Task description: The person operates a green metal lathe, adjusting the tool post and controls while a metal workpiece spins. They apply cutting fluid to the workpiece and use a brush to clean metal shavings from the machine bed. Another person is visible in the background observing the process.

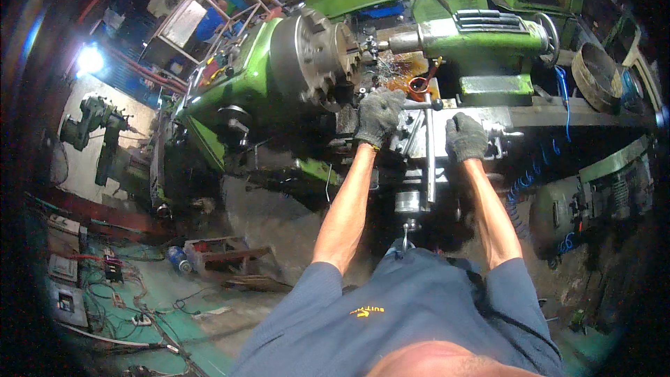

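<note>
In the head view, a large green metal lathe (237, 73) spans the far side of the scene. The left hand in a grey knitted glove (379, 117) is at the near right of the broad round steel chuck (296, 56), over the tool carriage; its fingers are curled, but I cannot tell whether the grip is clamped on anything. The right hand in a grey knitted glove (466, 138) is to its right, over the pale metal carriage plate (440, 117), fingers bent inward; what its grip holds, if anything, is hidden. A long straight steel bar (430, 160) stands between the hands.

The small metal parts (372, 45) between the chuck and the green tailstock (481, 45) are too small to tell apart. Bright shavings (394, 66) lie just near of them, beside a red ring-shaped thing (419, 85).

The shavings suggest some cutting is done. The chuck's smeared outline suggests it is turning, so the machining seems unfinished; how much is left cannot be told.
</note>
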### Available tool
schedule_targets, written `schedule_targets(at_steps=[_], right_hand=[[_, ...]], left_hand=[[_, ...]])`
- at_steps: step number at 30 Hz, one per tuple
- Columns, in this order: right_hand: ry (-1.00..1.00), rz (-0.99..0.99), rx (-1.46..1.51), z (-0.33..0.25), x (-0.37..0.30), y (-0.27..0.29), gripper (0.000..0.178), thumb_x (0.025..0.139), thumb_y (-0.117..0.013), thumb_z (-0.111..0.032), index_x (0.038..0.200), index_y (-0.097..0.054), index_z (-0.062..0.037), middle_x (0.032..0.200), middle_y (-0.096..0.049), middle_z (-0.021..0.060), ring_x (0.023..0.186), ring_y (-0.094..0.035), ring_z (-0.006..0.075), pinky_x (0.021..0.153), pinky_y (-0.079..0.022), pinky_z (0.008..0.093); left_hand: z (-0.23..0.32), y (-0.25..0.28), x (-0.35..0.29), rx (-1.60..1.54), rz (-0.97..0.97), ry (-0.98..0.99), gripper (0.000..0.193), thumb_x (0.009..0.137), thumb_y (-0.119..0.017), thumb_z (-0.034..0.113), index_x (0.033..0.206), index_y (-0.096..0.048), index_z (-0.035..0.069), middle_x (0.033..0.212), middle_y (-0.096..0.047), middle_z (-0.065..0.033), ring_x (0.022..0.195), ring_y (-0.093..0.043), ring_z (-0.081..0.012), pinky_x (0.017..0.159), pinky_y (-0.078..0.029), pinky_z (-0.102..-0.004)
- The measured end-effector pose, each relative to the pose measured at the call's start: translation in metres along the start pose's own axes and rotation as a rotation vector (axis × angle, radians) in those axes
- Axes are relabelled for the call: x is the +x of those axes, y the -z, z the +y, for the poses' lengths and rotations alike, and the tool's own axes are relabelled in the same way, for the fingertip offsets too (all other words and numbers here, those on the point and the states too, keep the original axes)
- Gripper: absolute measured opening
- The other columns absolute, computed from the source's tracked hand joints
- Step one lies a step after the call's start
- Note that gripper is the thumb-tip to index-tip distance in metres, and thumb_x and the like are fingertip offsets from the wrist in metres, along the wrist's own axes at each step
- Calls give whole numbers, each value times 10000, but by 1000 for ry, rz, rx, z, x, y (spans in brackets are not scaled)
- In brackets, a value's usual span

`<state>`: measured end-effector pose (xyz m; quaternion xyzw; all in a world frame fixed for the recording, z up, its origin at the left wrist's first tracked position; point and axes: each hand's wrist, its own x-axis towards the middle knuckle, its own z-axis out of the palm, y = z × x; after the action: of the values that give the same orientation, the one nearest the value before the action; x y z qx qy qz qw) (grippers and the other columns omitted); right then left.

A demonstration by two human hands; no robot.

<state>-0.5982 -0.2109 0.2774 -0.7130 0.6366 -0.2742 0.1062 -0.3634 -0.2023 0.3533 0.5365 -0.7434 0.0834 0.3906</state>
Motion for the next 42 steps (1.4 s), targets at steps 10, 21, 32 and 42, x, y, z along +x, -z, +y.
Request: schedule_targets(at_steps=[10, 21, 32, 42], right_hand=[[7, 30, -8, -2, 0, -5, 252, 908, -591, -330, 898, -635, -83, 898, -676, 164, 894, -655, 383, 770, -485, 523], [29, 94, -47, 0, -1, -6, 247, 892, -618, -350, 899, -665, -107, 888, -693, 159, 857, -670, 372, 750, -513, 498], [92, 120, -54, 12, 3, -20, 260, 889, -592, -354, 866, -638, -100, 867, -685, 155, 839, -663, 387, 733, -511, 508], [25, 44, -36, 2, 1, -7, 263, 902, -598, -352, 887, -640, -93, 918, -684, 158, 901, -657, 386, 768, -495, 521]], left_hand=[[-3, 4, -1, 63, -120, 87, 212, 906, -525, 224, 883, -710, 125, 836, -664, -131, 805, -650, -336, 714, -510, -447], [0, -8, 2, -185, 114, 61, 265, 887, -625, 251, 703, -687, 71, 647, -597, -172, 617, -597, -358, 555, -423, -470], [-4, -6, 0, -130, 20, 42, 226, 923, -569, 242, 820, -714, 102, 726, -637, -147, 679, -632, -328, 608, -475, -459], [-1, -4, -1, -111, 28, 119, 237, 910, -649, 244, 769, -688, 57, 754, -648, -161, 729, -642, -355, 647, -491, -450]])
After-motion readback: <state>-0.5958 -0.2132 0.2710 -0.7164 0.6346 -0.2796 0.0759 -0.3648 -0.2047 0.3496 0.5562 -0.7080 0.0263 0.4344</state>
